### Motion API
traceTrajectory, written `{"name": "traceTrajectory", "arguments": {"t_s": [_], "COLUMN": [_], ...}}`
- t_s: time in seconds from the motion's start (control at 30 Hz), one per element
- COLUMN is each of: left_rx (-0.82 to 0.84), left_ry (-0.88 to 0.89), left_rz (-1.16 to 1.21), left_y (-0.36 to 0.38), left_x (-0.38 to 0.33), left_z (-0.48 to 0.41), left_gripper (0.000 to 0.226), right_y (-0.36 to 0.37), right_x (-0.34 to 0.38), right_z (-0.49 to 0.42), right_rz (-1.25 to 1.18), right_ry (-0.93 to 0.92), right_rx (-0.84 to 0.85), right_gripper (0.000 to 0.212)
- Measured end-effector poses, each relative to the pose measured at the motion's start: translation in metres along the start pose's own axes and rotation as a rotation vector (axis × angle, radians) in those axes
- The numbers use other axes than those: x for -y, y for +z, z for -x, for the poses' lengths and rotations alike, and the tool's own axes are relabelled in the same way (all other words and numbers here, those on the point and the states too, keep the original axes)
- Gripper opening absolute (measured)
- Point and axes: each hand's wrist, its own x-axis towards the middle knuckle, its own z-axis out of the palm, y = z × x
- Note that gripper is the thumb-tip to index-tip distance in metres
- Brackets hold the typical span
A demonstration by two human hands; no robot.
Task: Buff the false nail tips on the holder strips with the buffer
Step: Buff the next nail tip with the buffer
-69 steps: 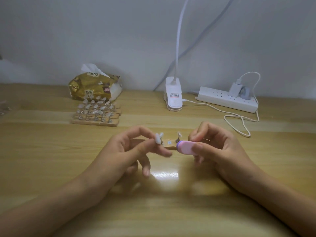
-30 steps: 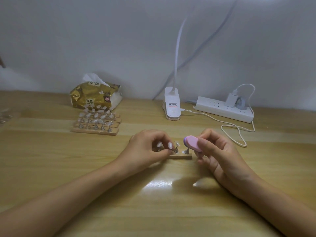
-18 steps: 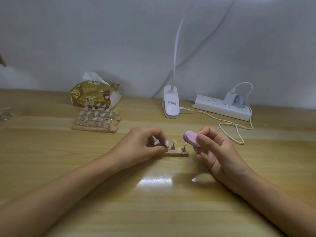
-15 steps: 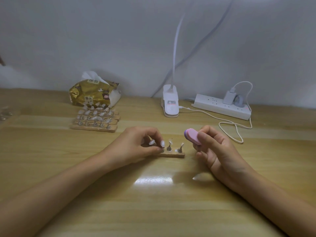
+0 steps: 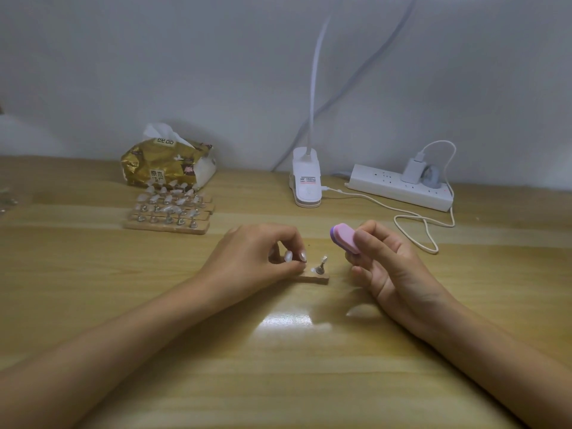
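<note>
A short wooden holder strip (image 5: 316,277) lies on the table at centre, with one metal peg and its clear nail tip (image 5: 322,263) showing at its right end. My left hand (image 5: 253,258) covers the strip's left part, its curled fingertips pinching something there; what they pinch is hidden. My right hand (image 5: 383,261) hovers just right of the strip and grips a pink and purple buffer (image 5: 345,238) between thumb and fingers, held above the table. A stack of more holder strips (image 5: 170,209) with several nail tips sits at the back left.
A gold tissue pack (image 5: 167,167) stands behind the stacked strips. A white clip lamp base (image 5: 306,178) sits at back centre; a white power strip (image 5: 399,187) with a charger and looping cable (image 5: 414,224) lies at the back right, by the wall.
My left hand brought the strip down onto the table and slid it left. My right hand drew the buffer up and away from the pegs. The view shifted a little.
</note>
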Motion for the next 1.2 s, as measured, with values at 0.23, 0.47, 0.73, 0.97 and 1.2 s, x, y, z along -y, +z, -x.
{"name": "traceTrajectory", "arguments": {"t_s": [0.23,0.47,0.73,0.97,1.2], "left_rx": [-0.242,-0.110,0.017,0.065,0.057], "left_ry": [0.306,0.254,-0.064,-0.020,-0.015], "left_rz": [-0.373,0.276,0.600,0.578,0.673], "left_y": [-0.006,-0.033,-0.006,-0.003,-0.006], "left_x": [-0.014,-0.023,-0.002,-0.001,-0.001], "left_z": [0.013,0.027,0.050,0.052,0.050], "left_gripper": [0.006,0.009,0.001,0.009,0.007], "right_y": [-0.003,-0.002,0.015,0.025,0.019], "right_x": [0.001,0.002,-0.001,-0.006,-0.001], "right_z": [-0.001,0.001,0.012,0.017,0.015], "right_rz": [-0.040,0.016,0.191,0.238,0.305], "right_ry": [0.002,-0.014,0.009,0.031,0.020], "right_rx": [-0.002,0.024,0.199,0.271,0.196], "right_gripper": [0.010,0.017,0.016,0.012,0.019]}}
